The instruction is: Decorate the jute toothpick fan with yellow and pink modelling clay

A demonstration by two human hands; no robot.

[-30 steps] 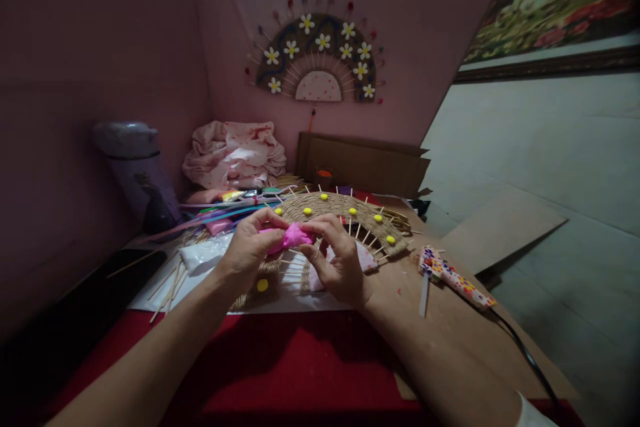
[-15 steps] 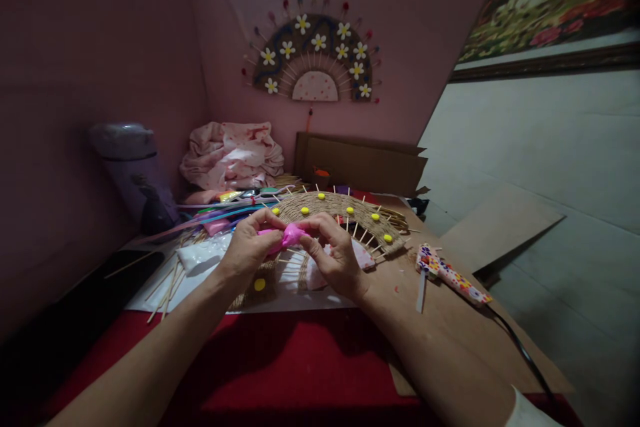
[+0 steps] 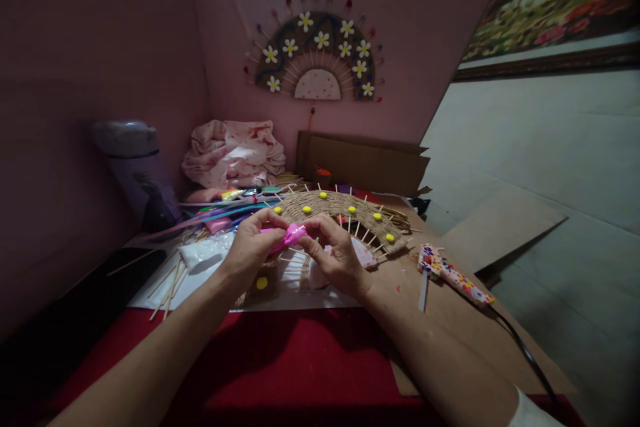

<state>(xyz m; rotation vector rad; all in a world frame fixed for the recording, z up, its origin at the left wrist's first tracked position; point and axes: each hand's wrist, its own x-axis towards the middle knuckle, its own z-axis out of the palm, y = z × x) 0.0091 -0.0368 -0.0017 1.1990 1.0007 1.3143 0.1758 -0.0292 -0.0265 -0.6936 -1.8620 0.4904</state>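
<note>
Between my two hands is a small, shiny, bright pink packet (image 3: 294, 235), pinched at both ends by fingertips. My left hand (image 3: 256, 240) closes thumb and fingers on its left part, and my right hand (image 3: 334, 250) grips the right end. What the packet contains I cannot make out. Just beneath and behind it lies a half-round fan (image 3: 330, 205) of coiled twine with thin sticks and yellow dots along its band. My hands hide part of the fan's left side and of its pink-spotted centre piece (image 3: 363, 253).
A flowered hot glue gun (image 3: 453, 273) with a black cord lies right on brown cardboard (image 3: 415, 340). At left are loose sticks (image 3: 173, 287), a clear plastic bag (image 3: 203, 253) and a purple bottle (image 3: 135, 173). Crumpled cloth (image 3: 235, 153) sits behind; a finished fan (image 3: 315, 53) hangs above.
Both hands still grip the pink packet in nearly the same place. Its right end looks slightly more spread and glossy. The whole view has shifted a little.
</note>
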